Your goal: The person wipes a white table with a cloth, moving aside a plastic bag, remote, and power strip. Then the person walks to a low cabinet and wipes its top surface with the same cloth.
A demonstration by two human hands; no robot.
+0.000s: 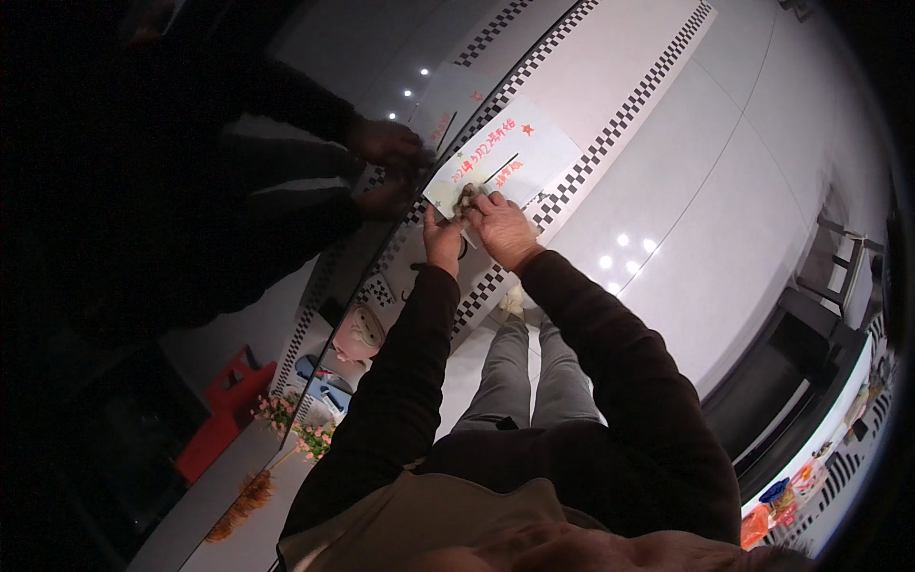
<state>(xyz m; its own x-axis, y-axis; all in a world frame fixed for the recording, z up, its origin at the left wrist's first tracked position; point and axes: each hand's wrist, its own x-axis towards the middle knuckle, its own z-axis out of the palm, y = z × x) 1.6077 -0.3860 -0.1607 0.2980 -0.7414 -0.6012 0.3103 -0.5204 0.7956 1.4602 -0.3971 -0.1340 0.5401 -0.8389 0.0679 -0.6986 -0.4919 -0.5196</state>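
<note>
A white sheet of paper (550, 154) with red handwriting and small star drawings lies on the cabinet top before me. A thin black stick or line (502, 168) runs across it. At the sheet's near corner, my right hand (504, 225) has its fingers closed on a small dark mottled bunch (468, 196); its material is unclear. My left hand (443, 242) is at the same corner, thumb raised along the paper's left edge, fingertips close to the bunch. Whether it grips anything is hidden. Part of a black ring-shaped thing (463, 249) shows between my wrists.
A dark glossy panel (286, 207) stands along the left, reflecting my arms. Beside it are a playing card (379, 289), a pink character-faced case (361, 332), a blue tray (343, 400), pink flowers (314, 440) and a brown feather duster (246, 508). A checkered border (607, 136) edges the cabinet top.
</note>
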